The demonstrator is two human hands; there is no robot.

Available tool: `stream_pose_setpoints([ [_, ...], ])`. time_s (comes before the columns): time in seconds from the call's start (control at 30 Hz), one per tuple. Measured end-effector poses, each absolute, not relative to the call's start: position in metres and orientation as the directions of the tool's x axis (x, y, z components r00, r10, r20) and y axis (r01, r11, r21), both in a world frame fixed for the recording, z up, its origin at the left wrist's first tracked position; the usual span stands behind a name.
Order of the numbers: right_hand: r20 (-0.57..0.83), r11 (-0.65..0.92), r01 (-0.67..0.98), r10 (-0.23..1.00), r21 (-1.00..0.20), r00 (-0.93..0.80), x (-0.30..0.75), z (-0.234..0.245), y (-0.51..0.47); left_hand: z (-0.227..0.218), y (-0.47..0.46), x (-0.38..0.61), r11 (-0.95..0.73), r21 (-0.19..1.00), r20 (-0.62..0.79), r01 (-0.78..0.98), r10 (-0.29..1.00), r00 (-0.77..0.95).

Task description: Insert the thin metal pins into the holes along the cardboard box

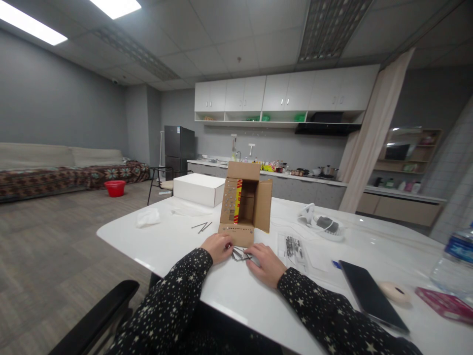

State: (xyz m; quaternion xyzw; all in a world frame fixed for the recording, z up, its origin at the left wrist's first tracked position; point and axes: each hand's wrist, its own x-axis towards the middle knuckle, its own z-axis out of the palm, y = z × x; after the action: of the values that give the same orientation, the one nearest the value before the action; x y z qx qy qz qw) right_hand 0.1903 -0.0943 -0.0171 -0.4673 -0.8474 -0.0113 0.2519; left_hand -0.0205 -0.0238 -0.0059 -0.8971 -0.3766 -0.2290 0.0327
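The thin metal sticks lie between the left grip and the right grip, close to both, their long axes crossing, and whether either pinches one I cannot tell

The right edge cuts off a clear, blue-labelled plastic bottle; whether the left hand grips any thin grey metal rods is hidden.

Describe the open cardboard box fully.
The brown box, apparently cardboard, stands on the white table, its opening facing the camera, flaps spread around it. A yellow-and-red strip runs down its left side; small specks dot the left flap and lower flap. The left hand and right hand are close; contact is unclear.
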Motion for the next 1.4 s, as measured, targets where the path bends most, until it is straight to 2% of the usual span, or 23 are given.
stream_pose_setpoints([
  [0.73, 0.453, 0.567, 0.794, 0.78, -0.219, -0.432, 0.19, -0.018, -0.094, -0.009, -0.024, -0.022, -0.759, 0.195, 0.446, 0.621, 0.633, 0.633],
  [1.4, 0.458, 0.573, 0.788, 0.776, -0.226, -0.433, 0.19, -0.019, -0.093, -0.018, -0.016, -0.028, -0.809, 0.201, 0.483, 0.553, 0.573, 0.662],
])
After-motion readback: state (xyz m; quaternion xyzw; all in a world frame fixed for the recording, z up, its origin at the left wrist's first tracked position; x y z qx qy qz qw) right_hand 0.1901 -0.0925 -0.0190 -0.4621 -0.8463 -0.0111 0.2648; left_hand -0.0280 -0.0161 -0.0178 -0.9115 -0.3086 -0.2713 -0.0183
